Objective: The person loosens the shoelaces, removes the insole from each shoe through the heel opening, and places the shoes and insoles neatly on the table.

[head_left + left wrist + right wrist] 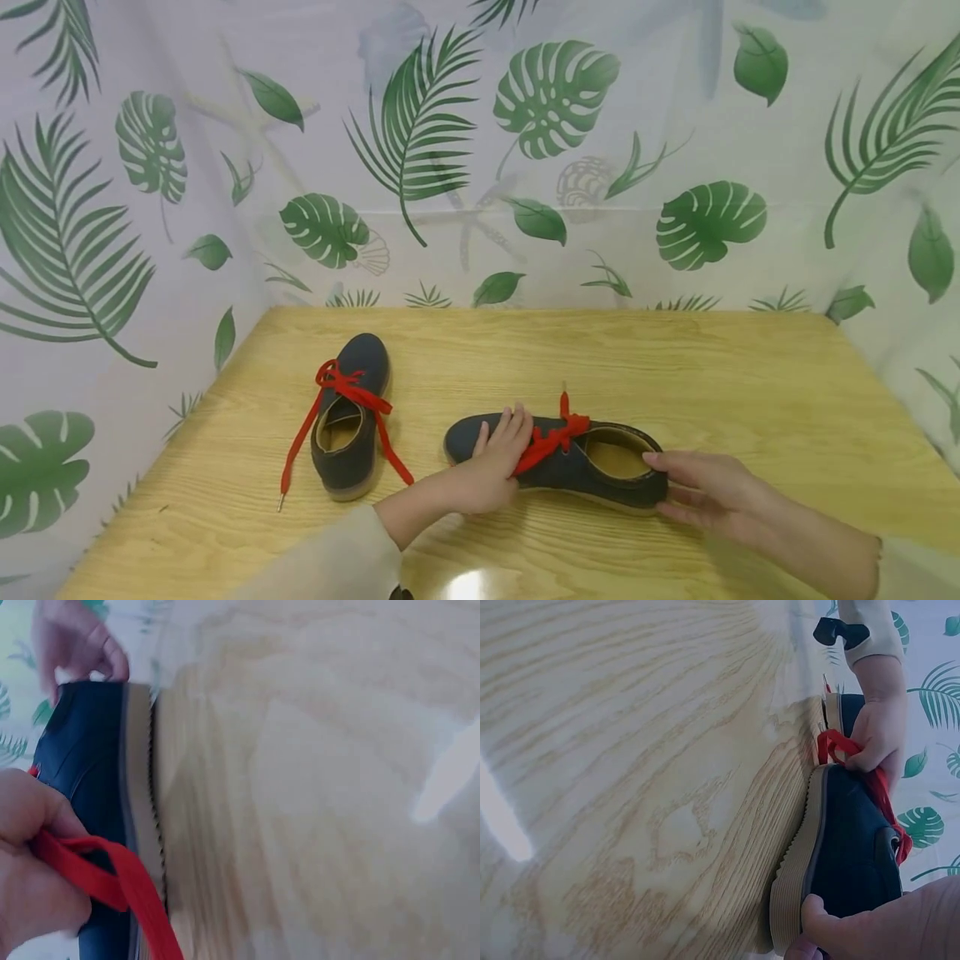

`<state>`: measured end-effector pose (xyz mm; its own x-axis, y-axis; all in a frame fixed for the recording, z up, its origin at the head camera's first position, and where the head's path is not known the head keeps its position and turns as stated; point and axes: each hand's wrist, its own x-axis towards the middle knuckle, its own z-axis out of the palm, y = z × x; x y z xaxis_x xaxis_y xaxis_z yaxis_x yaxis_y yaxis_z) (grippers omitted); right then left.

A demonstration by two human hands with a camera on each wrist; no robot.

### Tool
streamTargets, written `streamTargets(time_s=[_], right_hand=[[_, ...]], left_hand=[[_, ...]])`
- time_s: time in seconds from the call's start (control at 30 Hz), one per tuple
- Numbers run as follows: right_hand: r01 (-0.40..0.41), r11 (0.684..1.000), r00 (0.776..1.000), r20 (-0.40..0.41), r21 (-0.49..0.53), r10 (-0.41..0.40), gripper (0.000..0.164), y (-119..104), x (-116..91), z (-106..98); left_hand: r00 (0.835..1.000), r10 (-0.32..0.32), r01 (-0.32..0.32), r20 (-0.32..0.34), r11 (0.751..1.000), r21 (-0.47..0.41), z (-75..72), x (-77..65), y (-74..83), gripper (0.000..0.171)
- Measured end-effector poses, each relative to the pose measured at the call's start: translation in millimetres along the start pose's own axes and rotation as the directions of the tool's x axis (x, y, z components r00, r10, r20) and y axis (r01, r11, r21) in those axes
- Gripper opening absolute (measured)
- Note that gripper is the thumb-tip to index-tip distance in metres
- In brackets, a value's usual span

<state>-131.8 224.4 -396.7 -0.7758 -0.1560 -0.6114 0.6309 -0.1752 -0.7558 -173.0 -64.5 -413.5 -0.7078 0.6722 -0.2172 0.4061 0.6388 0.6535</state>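
A dark navy shoe (611,487) with a tan sole and a red shoelace (543,451) lies on the table, toe to the left. My left hand (491,467) grips it across the front, fingers over the top. Part of the lace comes out beside the thumb and hangs in a loop, as the left wrist view shows. At the heel, my right hand (708,487) pinches the shoe's back edge, thumb by the opening and fingers on the outside. The palm of the left hand hides some of the toe and lace.
A matching navy shoe (352,467) stands to the left, toe pointing away, its red lace (300,446) loosely tied with ends trailing on the wood. Behind the wooden table (750,375) hangs a leaf-patterned curtain (480,250), which also runs along both sides.
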Motion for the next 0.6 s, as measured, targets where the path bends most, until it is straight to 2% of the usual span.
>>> streamTargets(time_s=[0.13, 0.23, 0.4, 0.47, 0.53, 0.6], right_hand=[[0.004, 1.0, 1.0, 0.01, -0.013, -0.004, 0.01, 2, 1, -2], [0.012, 1.0, 1.0, 0.015, -0.016, -0.012, 0.016, 1, 0, -3], [0.013, 1.0, 1.0, 0.01, -0.006, -0.013, 0.019, 2, -2, -1], [0.015, 1.0, 1.0, 0.006, -0.01, -0.015, 0.019, 1, -2, 0], [0.019, 1.0, 1.0, 0.001, -0.014, -0.019, 0.019, 1, -3, 0], [0.02, 1.0, 1.0, -0.002, -0.012, -0.02, 0.019, 0, -3, 0]], left_hand=[[0.998, 0.024, -0.012, 0.065, 0.984, -0.177, -12.8, -3.9, -4.6, 0.068], [0.998, 0.016, 0.004, 0.061, 0.947, -0.32, -20.1, -4.6, -8.1, 0.059], [1.0, -0.018, 0.004, -0.025, 0.881, -0.473, -26.7, -8.9, -16.8, 0.049], [0.995, -0.047, -0.004, -0.086, 0.857, -0.515, -28.7, -11.5, -21.5, 0.044], [0.988, -0.072, -0.021, -0.14, 0.823, -0.568, -30.1, -13.4, -25.9, 0.041], [0.978, -0.113, -0.022, -0.172, 0.775, -0.632, -30.7, -13.9, -29.8, 0.038]])
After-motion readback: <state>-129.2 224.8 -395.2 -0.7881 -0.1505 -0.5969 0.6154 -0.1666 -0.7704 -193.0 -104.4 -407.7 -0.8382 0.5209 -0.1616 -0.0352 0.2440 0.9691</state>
